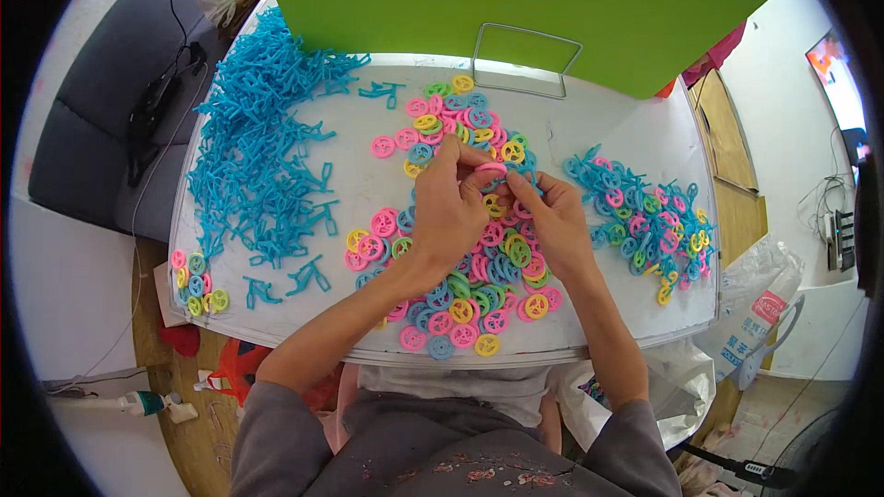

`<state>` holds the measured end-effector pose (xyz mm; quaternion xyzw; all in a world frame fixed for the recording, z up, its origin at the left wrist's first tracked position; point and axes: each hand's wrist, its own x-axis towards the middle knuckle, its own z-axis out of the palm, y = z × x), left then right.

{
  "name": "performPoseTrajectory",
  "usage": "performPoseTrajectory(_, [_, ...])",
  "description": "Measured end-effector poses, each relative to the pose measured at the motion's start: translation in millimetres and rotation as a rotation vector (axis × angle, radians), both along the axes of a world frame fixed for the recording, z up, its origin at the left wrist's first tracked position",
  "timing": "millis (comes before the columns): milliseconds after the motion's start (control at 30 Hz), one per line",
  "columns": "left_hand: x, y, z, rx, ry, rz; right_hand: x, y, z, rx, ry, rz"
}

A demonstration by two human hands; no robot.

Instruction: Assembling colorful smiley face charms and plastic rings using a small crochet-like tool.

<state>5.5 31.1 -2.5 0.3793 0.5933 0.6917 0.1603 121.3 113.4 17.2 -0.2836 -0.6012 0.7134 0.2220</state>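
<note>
Pink wheel [491,167]: over the wheel pile [488,267], kinda edge-on, long axis left-right
Left hand [451,212]: pinching it
Right hand [557,216]: fingertips bunched, can't tell what's gripped
Table [368,138]: white
Sofa [101,74]: grey, off left
Floor [145,313]: wood-look

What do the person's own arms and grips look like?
Loose, short, dark grey sleeves; forearms bare, no wristwear, cables or markings visible. Left grip and right grip: human, ungloved, no rings visible.
</note>
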Motion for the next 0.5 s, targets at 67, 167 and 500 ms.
performPoseTrajectory(67, [2.0, 0.3, 0.4, 0.056, 0.147, 0.068, 2.5, 5.6, -6.4, -0.111, -0.004, 0.017])
performPoseTrajectory(167, [0.5, -2.8, 2.7, 0.064, 0.493, 0.156, 2.6, 7.0, -8.9, -0.342, 0.044, 0.056])
performPoseTrajectory(500, [-13.4, -7.5, 14.2, -0.079, -0.128, -0.105, 0.4, -0.9, 7.6, 0.349, -0.057, -0.118])
